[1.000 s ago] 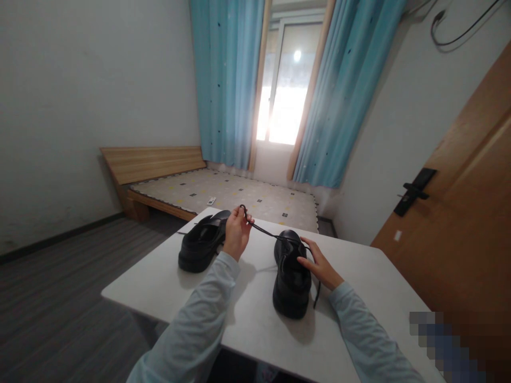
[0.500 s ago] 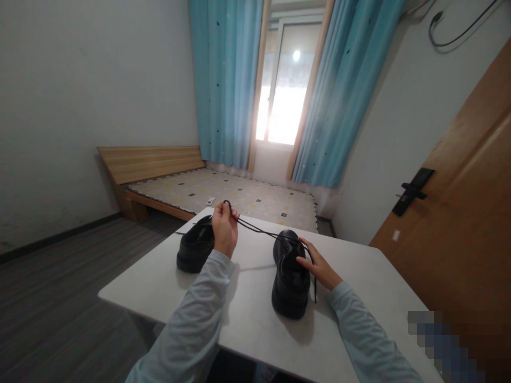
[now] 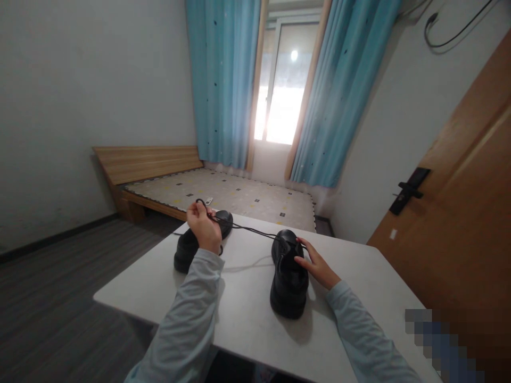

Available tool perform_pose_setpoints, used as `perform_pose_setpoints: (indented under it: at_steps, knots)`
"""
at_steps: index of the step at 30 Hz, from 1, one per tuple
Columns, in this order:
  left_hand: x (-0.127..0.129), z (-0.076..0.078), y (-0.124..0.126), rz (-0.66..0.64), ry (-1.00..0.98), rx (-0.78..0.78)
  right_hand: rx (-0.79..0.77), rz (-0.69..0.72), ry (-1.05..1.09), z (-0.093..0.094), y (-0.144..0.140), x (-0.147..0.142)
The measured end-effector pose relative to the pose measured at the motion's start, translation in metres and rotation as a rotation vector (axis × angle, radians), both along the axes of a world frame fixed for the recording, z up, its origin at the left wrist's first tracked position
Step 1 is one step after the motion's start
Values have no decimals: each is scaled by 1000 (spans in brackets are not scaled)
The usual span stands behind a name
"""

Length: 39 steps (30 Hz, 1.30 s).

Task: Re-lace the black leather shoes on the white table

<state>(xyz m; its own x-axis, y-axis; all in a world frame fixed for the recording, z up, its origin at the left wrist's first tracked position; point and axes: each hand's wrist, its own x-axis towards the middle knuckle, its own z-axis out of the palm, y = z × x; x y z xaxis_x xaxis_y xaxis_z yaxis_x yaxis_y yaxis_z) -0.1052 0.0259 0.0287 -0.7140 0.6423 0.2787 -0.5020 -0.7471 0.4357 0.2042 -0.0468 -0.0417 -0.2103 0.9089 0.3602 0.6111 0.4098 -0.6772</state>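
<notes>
A black shoe (image 3: 289,295) stands on the white table, toe pointing away from me. My right hand (image 3: 318,265) grips its right side near the opening, thumb at the collar and fingers by the lacing. From that shoe a black shoelace (image 3: 253,230) runs left in two strands, drawn nearly straight above the table. Its far end is pinched in the fingers of my left hand (image 3: 204,226), where a small loop sticks up. Behind my left hand and wrist is a second black shoe (image 3: 184,254), partly hidden.
The white table (image 3: 247,308) has rounded corners. Beyond it stands a low wooden bed with a patterned mattress (image 3: 239,194), a small white object (image 3: 208,201) lying on it. Blue curtains (image 3: 225,85) flank the window. On the right is a wooden door (image 3: 451,213) with a black handle.
My left hand has moved left, pulling the shoelace further out. The lace end that hung at the right of the held shoe no longer shows. My right hand stays on the shoe.
</notes>
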Motion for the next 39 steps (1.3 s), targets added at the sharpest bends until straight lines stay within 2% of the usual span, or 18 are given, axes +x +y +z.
perform_pose_setpoints:
  at_steps: [6,10,13,17,20,26,27,30,33,36,39]
  knots:
    - [-10,4,-2,213,-7,-102,9,-15,-2,0,0,0]
    - [-16,3,-2,375,23,-130,17,-10,-12,0,-1,0]
    - [-14,3,-6,437,73,-117,17,-2,-23,2,-2,-1]
    - [4,4,-14,332,276,-79,14,-5,-28,4,-3,-3]
    - [25,-2,-17,131,512,-102,30,-2,-20,4,-2,-3]
    - [68,-29,-18,-186,1273,-185,21,-13,-26,1,-1,-3]
    - [73,-34,-18,-199,1386,-195,20,-16,-30,1,-1,-3]
    - [86,-48,-23,-133,1677,-231,32,-14,-36,1,-1,-3]
    - [90,-54,-27,-81,1890,-313,36,-12,-43,2,-1,-4]
    - [88,-53,-28,-57,1966,-347,38,-15,-50,2,-1,-4]
    - [85,-50,-26,-68,1931,-341,36,-16,-59,1,-1,-3]
